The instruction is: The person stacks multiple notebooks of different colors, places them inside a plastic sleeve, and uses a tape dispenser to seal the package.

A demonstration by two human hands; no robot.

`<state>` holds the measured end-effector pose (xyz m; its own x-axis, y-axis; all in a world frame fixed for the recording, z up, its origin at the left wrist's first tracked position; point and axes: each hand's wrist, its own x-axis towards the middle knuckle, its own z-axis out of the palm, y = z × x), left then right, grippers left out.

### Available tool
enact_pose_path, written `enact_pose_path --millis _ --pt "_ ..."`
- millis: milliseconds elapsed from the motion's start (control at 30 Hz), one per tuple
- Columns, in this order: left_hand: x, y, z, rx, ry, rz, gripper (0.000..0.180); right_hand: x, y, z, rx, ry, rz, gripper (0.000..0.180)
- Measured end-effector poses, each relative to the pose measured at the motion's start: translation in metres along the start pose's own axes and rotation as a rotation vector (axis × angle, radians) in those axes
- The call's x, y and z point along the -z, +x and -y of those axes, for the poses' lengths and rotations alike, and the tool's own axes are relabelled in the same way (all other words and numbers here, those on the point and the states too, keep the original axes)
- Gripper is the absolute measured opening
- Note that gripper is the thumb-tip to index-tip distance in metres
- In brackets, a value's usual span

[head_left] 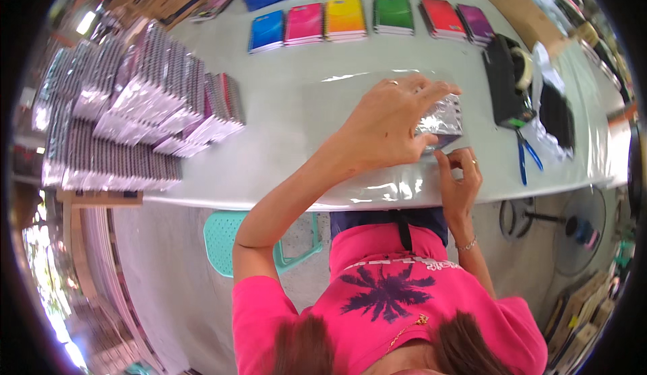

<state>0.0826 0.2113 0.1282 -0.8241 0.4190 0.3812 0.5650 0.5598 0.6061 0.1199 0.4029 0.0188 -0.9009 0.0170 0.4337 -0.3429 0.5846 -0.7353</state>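
A small stack of spiral notebooks (443, 120) in shiny clear plastic stands on the table in front of me. My left hand (394, 122) reaches over it from the left, fingers along its far side and thumb at its near side, gripping it. At the stack's near edge is my right hand (461, 181), thumb and fingertips pinched together. Whatever lies between those fingertips is too small to make out. The stack's left part is hidden behind my left hand.
Plastic-wrapped notebook piles (135, 112) crowd the table's left. Along the back are colourful notebooks (344, 19). To the right stand a black tape dispenser (502, 81) and blue-handled pliers (528, 156). A green stool (226, 240) and a fan (578, 230) are below the table edge.
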Motion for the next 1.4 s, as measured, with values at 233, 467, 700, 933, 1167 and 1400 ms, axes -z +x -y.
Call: enact_pose_path --millis 233,467,700,933,1167,1400 --pt "0.112 -0.025 -0.022 -0.092 0.253 -0.262 0.071 -0.001 0.009 -0.019 0.040 -0.106 0.200 0.010" --pt "0.231 -0.072 -0.027 0.013 0.956 -0.726 0.057 -0.001 0.007 -0.026 0.070 -0.093 0.219 0.008" --pt "0.259 -0.141 0.019 0.290 1.141 -0.599 0.061 -0.003 0.006 -0.028 0.106 -0.079 0.213 0.009" --pt "0.232 -0.118 0.026 0.260 1.265 -0.800 0.047 -0.003 0.008 -0.030 0.119 -0.070 0.170 0.009" --pt "0.084 -0.096 0.045 0.313 0.845 -0.509 0.031 -0.005 0.007 -0.030 0.080 -0.102 0.196 0.008" --pt "-0.035 -0.132 0.082 0.675 0.649 -0.088 0.062 -0.002 0.003 -0.023 0.040 -0.195 0.210 0.008"
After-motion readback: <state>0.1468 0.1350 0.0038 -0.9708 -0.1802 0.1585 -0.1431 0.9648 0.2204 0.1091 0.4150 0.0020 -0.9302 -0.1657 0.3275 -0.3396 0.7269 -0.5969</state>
